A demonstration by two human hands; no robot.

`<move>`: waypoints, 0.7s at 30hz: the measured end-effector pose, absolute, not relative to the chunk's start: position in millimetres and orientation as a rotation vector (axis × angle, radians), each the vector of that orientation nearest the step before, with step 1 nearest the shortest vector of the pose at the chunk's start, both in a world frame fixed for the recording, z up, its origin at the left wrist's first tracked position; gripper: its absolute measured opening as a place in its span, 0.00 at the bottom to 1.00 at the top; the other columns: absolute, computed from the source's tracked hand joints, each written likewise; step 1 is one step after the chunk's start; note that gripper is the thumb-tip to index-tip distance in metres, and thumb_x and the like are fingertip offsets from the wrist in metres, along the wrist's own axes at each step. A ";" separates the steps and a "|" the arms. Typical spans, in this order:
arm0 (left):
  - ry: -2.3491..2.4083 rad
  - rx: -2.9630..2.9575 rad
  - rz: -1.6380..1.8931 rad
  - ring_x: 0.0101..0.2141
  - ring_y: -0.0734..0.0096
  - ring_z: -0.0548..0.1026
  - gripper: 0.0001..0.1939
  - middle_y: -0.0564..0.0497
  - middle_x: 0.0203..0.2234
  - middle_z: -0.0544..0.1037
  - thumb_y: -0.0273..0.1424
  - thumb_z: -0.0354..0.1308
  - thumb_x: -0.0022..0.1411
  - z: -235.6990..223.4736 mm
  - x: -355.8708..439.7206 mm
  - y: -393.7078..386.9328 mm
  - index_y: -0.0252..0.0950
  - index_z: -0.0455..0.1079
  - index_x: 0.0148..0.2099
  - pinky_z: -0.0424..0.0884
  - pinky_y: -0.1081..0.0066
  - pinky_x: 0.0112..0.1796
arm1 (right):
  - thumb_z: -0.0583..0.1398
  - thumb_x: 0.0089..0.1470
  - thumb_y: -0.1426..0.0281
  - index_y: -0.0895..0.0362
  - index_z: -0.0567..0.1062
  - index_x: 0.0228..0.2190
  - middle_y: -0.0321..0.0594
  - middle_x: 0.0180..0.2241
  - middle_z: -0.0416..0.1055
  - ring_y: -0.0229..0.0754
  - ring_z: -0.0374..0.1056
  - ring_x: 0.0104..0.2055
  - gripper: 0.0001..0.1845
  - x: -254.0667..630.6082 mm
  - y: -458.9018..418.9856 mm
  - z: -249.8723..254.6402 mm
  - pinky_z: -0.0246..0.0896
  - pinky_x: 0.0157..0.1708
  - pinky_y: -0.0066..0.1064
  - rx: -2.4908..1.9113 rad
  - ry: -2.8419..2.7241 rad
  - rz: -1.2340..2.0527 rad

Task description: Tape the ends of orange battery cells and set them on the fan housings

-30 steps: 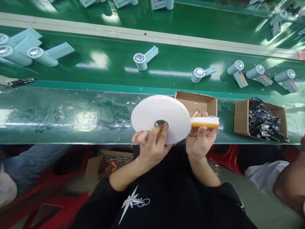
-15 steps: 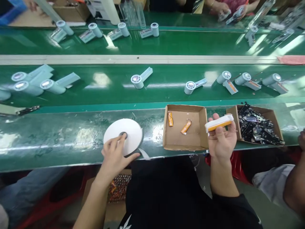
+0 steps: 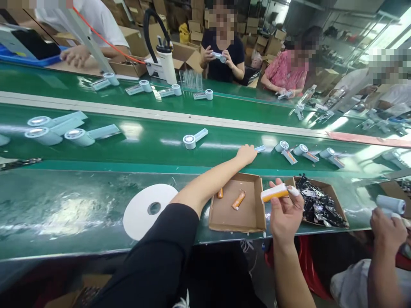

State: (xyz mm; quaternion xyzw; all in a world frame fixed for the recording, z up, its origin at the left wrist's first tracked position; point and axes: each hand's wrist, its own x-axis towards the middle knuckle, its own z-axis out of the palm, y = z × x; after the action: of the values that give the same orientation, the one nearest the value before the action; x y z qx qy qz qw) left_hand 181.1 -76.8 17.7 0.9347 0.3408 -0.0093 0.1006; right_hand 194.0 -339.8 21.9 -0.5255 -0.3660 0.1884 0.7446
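Note:
My left hand (image 3: pixel 245 154) reaches out over the green conveyor belt (image 3: pixel 144 141) and closes over a pale blue handheld fan (image 3: pixel 259 149), of which only the handle tip shows. My right hand (image 3: pixel 285 214) is held up near the bench edge, pinching an orange battery with white tape on it (image 3: pixel 276 193). A white tape roll (image 3: pixel 147 210) lies flat on the bench to the left of my arm. Between my hands sits an open cardboard box (image 3: pixel 237 216) with two orange batteries (image 3: pixel 238 199) inside.
A second cardboard box (image 3: pixel 334 194) at right holds several dark circuit boards. More pale blue fans (image 3: pixel 192 140) lie along the belt, with a cluster (image 3: pixel 58 130) at far left. Another person's hand (image 3: pixel 387 229) holds a fan part at lower right. Several people work across the far belt.
My left hand has let go of the tape roll, left flat on the bench, and reached forward across the belt to a fan. My right hand still holds the taped battery. The view tilted up.

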 end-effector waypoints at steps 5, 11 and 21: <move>0.820 2.859 -0.082 0.62 0.47 0.67 0.14 0.38 0.60 0.75 0.23 0.64 0.64 3.5 147.7 -42.6 0.40 0.83 0.50 0.71 0.56 0.58 | 0.75 0.55 0.69 0.50 0.76 0.52 0.47 0.59 0.80 0.53 0.80 0.57 0.26 222.1 -327.0 39.3 0.74 0.62 0.56 -1.083 -0.731 0.232; 0.761 2.798 -0.231 0.53 0.56 0.77 0.10 0.47 0.48 0.84 0.27 0.67 0.60 6.5 119.2 -7.6 0.43 0.84 0.44 0.72 0.66 0.52 | 0.76 0.51 0.62 0.54 0.81 0.52 0.46 0.51 0.84 0.51 0.82 0.50 0.27 252.7 -235.3 45.1 0.80 0.55 0.48 -1.138 -0.988 0.370; 0.842 2.676 -0.044 0.50 0.60 0.81 0.13 0.46 0.51 0.84 0.35 0.55 0.75 8.7 127.2 -9.4 0.42 0.79 0.54 0.73 0.67 0.48 | 0.66 0.68 0.56 0.57 0.78 0.54 0.47 0.51 0.80 0.49 0.78 0.51 0.21 291.2 -147.3 -4.4 0.78 0.52 0.46 -1.668 -1.574 0.510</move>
State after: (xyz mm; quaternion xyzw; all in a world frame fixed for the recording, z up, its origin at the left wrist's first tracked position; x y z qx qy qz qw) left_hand 127.2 -9.4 8.7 0.9404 0.2958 -0.0154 0.1672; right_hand 291.2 -147.3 -4.4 -0.6552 -0.6179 0.2001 0.3859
